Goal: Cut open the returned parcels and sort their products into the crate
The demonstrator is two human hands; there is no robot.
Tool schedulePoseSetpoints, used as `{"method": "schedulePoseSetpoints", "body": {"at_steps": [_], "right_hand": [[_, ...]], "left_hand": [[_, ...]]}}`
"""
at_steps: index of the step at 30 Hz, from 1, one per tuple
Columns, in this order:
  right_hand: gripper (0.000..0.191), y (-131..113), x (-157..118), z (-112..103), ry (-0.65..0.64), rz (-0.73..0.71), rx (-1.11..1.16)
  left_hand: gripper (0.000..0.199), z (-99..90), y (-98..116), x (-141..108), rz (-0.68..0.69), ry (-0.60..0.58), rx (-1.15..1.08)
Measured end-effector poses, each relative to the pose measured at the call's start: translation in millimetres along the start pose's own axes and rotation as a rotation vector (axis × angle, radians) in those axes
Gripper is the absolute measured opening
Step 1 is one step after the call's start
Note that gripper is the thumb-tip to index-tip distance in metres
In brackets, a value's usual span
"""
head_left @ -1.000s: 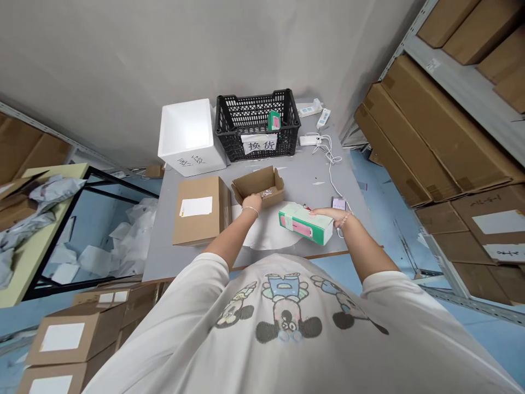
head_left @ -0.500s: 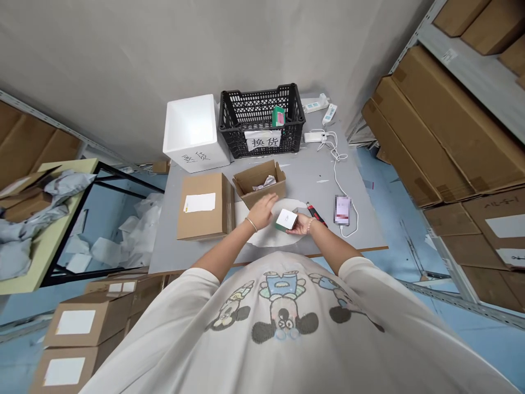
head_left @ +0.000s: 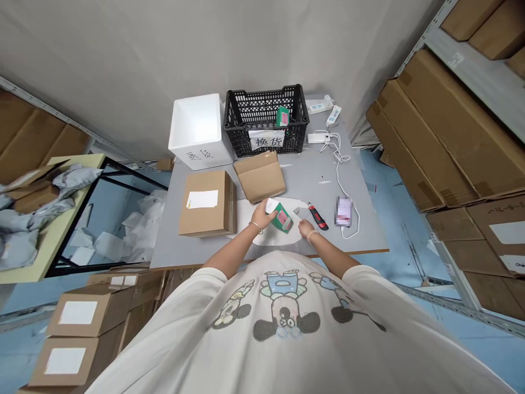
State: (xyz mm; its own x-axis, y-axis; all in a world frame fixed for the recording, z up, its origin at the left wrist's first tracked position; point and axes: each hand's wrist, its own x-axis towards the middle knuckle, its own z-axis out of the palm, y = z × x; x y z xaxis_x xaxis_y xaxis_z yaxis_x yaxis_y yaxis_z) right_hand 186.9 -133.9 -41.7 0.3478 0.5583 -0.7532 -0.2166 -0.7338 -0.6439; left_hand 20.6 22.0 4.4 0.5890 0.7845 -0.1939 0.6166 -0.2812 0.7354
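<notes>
The left hand (head_left: pixel 260 216) has its fingers curled over a small white item (head_left: pixel 271 206). Just to its right, a green-and-pink carton (head_left: pixel 282 218) lies slantwise on the desk (head_left: pixel 324 180), long axis tilted, nearer that hand than the open-fingered right hand (head_left: pixel 305 231).

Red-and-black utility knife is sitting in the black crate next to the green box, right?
No, the red-and-black utility knife is not in the black crate. It lies on the grey table, just right of the right hand, as the head view shows. The green box is in the crate, as you said.
</notes>
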Motion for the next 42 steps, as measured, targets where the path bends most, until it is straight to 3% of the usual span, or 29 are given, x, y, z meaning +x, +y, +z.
{"method": "schedulePoseSetpoints", "body": {"at_steps": [4,8,11,14,17,21,23,26,30,37,42], "right_hand": [[0.034,5,-9,-1,0.032,0.06,0.078],[0.035,3,-16,7,-0.11,0.08,0.375],[0.027,4,-14,10,-0.109,0.043,0.37],[0.025,5,-9,13,-0.044,0.03,0.24],[0.049,4,-8,19,0.036,-0.026,0.102],[0.093,-5,-15,34,0.154,-0.425,-0.222],[0.099,-11,-20,43,0.185,-0.587,-0.321],[0.084,-18,-25,53,0.246,-0.648,-0.361],[0.07,-24,-30,56,0.258,-0.617,-0.407],[0.066,-30,-34,57,0.267,-0.598,-0.45],[0.063,-28,-33,59,0.317,-0.589,-0.503]], "left_hand": [[0.061,0.7,-17,-3,-0.355,-0.055,-0.177],[0.053,3.9,-27,-14,-0.44,-0.157,-0.32],[0.052,5.2,-28,-19,-0.487,-0.143,-0.423],[0.057,5.6,-25,-20,-0.398,-0.057,-0.401],[0.068,5.7,-17,-21,-0.118,0.026,-0.242],[0.08,9.1,-3,-26,0.174,0.012,-0.042],[0.085,12.3,5,-29,0.231,-0.012,0.04],[0.088,14.6,14,-32,0.255,-0.072,0.135],[0.07,8.3,23,-31,0.218,-0.146,0.24],[0.078,-5.1,41,-25,0.207,-0.161,0.505],[0.073,-5.1,52,-20,0.178,-0.237,0.618]]}}
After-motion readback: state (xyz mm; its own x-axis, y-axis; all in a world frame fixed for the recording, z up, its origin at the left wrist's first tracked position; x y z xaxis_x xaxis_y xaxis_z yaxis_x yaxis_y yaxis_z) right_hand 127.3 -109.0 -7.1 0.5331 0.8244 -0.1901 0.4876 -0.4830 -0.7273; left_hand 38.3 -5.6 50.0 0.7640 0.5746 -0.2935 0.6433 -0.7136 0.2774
